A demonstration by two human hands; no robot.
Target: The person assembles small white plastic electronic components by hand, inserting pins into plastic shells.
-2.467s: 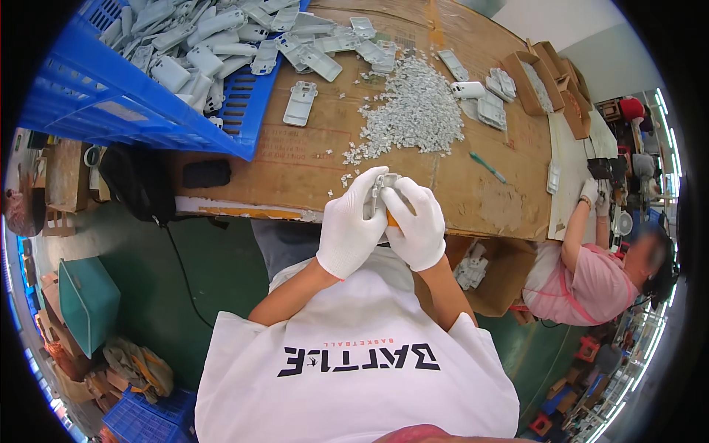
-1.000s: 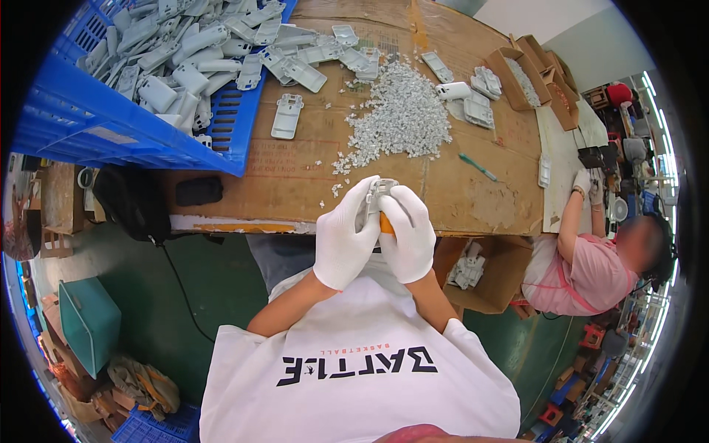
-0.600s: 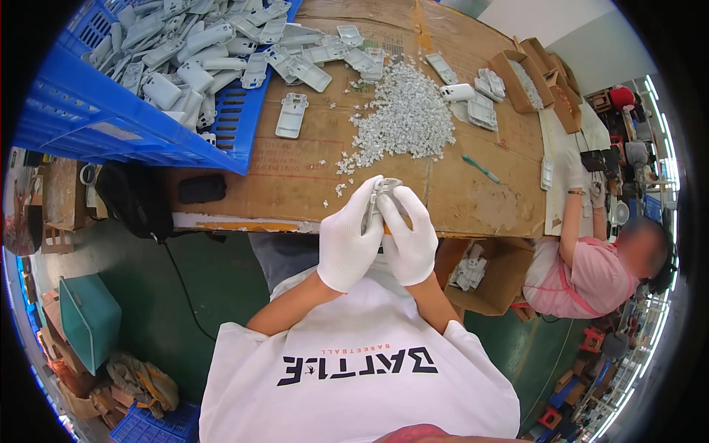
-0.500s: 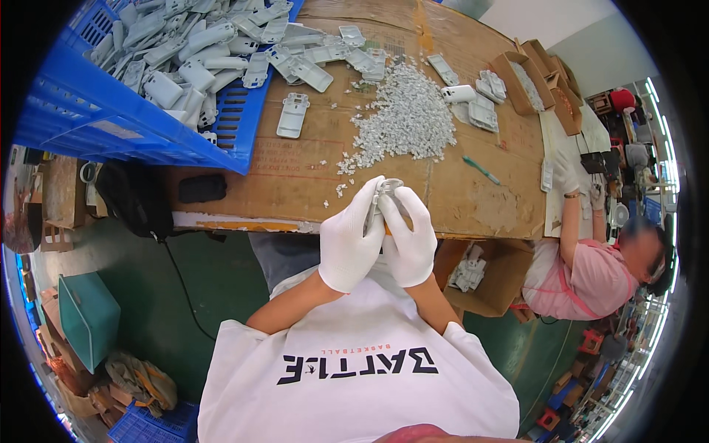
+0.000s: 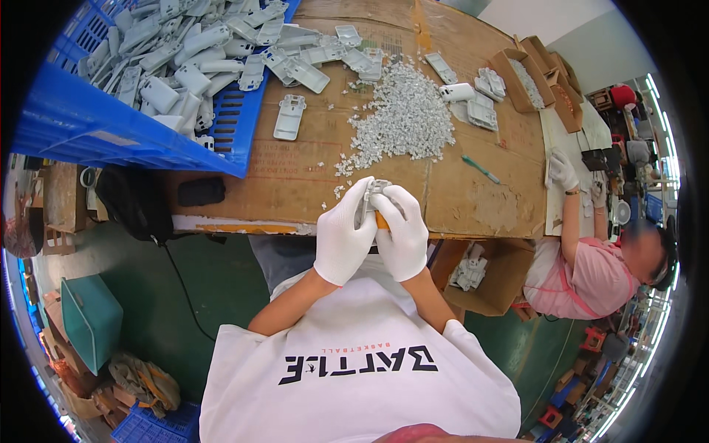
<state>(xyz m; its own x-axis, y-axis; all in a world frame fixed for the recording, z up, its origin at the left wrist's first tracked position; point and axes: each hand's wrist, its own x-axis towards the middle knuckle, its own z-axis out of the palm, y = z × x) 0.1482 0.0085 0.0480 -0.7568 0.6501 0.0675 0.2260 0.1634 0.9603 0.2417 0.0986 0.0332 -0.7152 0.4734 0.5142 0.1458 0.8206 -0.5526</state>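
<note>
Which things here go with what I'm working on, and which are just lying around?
Likely part of the job:
grey plastic housing between your left hand and right hand
orange item, mostly hidden
heaped small plastic pieces
plastic housings in the blue crate

Probably just lying around:
teal pen-like stick
black pouch
black bag

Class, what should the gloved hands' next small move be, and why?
Probably steady the pale plastic part with the left hand and press gently with the right hand: both hands grip it, and a mostly hidden orange object shows beside the right.
</note>
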